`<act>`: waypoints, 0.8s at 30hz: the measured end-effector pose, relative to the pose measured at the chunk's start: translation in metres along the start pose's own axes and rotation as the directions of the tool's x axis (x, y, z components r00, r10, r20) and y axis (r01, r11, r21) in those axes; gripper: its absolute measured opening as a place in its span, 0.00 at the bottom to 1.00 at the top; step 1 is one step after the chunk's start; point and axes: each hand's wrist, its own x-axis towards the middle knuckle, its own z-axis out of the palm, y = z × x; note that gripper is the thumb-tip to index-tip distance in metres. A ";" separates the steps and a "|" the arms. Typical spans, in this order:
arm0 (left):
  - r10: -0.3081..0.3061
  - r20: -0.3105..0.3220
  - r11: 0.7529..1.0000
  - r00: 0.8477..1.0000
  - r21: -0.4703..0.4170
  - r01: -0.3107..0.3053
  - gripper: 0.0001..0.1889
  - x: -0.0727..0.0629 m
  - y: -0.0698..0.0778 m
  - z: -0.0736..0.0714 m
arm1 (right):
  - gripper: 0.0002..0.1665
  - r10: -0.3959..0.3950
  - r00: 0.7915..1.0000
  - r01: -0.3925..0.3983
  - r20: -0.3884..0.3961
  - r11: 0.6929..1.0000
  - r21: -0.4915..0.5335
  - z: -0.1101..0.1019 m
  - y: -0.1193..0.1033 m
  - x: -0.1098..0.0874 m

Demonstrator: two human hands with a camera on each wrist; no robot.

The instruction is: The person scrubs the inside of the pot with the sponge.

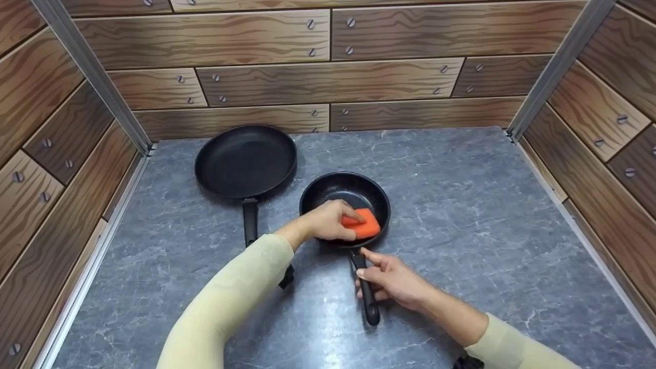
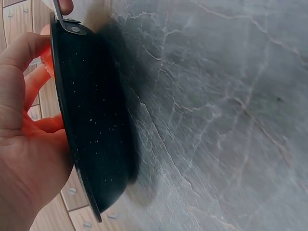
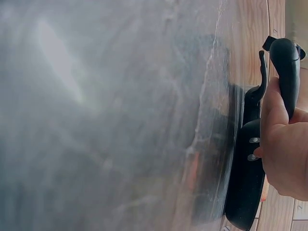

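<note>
A small black frying pan [image 1: 328, 188] with a speckled surface stands near the middle of the table. Inside it, my left hand [image 1: 330, 220] grips an orange sponge [image 1: 370, 225] at the near right part of the pan. My right hand [image 1: 402, 282] holds the pan's black handle [image 1: 370, 302], thumb on top and fingers beneath. In the left wrist view the pan's outer wall [image 2: 96, 115] hides much of the sponge. The right wrist view shows the right hand [image 3: 286, 149] around the handle [image 3: 286, 72], with the pan beyond.
A larger black frying pan [image 1: 246, 161] lies at the back left, its handle [image 1: 250, 220] pointing toward me, partly behind my left arm. Wood-patterned walls [image 1: 266, 84] enclose the grey marbled table [image 1: 461, 205] at the back and both sides.
</note>
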 end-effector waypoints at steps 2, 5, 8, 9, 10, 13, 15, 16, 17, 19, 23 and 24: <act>0.000 -0.005 1.000 1.000 0.001 0.000 0.23 0.003 -0.001 0.001 | 0.51 0.000 1.000 0.000 0.002 1.000 -0.001 0.000 0.000 0.000; -0.001 -0.011 1.000 1.000 -0.005 0.001 0.24 0.008 -0.001 0.002 | 0.51 0.003 1.000 -0.003 0.004 1.000 -0.002 0.000 -0.001 0.000; -0.005 -0.014 1.000 1.000 -0.013 0.005 0.24 0.012 -0.002 0.003 | 0.51 0.009 1.000 -0.009 0.004 1.000 -0.003 -0.001 -0.001 -0.001; -0.004 -0.017 1.000 1.000 -0.016 0.004 0.24 0.013 -0.002 0.003 | 0.51 0.009 1.000 -0.009 0.002 1.000 -0.003 -0.001 -0.001 -0.001; -0.004 -0.019 1.000 1.000 -0.018 0.003 0.24 0.014 -0.003 0.003 | 0.51 0.009 1.000 -0.009 0.003 1.000 -0.003 0.000 -0.001 -0.001; 0.001 -0.026 1.000 1.000 -0.025 -0.002 0.25 0.017 -0.003 0.003 | 0.51 0.006 1.000 -0.006 0.003 1.000 -0.004 0.000 -0.002 -0.001; 0.005 -0.031 1.000 1.000 -0.031 -0.006 0.25 0.019 -0.003 0.004 | 0.51 0.005 1.000 -0.005 0.003 1.000 -0.005 0.001 -0.002 -0.002; 0.006 -0.035 0.999 0.999 -0.031 -0.007 0.25 0.019 -0.003 0.004 | 0.51 0.006 1.000 -0.006 0.003 1.000 -0.004 0.001 -0.003 -0.002; 0.007 -0.039 0.999 0.999 -0.033 -0.008 0.24 0.020 -0.003 0.004 | 0.51 0.007 1.000 -0.007 0.002 1.000 -0.005 0.002 -0.003 -0.001; 0.004 -0.047 0.999 0.999 -0.035 -0.006 0.24 0.022 -0.003 0.005 | 0.50 0.009 1.000 -0.009 0.000 1.000 -0.005 0.002 -0.003 -0.001; -0.006 -0.064 0.999 0.998 -0.040 0.004 0.24 0.024 -0.004 0.006 | 0.50 0.011 1.000 -0.011 -0.004 1.000 -0.005 0.002 -0.002 -0.001; -0.011 -0.068 0.999 0.998 -0.039 0.008 0.25 0.024 -0.004 0.007 | 0.50 0.011 1.000 -0.011 -0.004 1.000 -0.005 0.002 -0.002 -0.001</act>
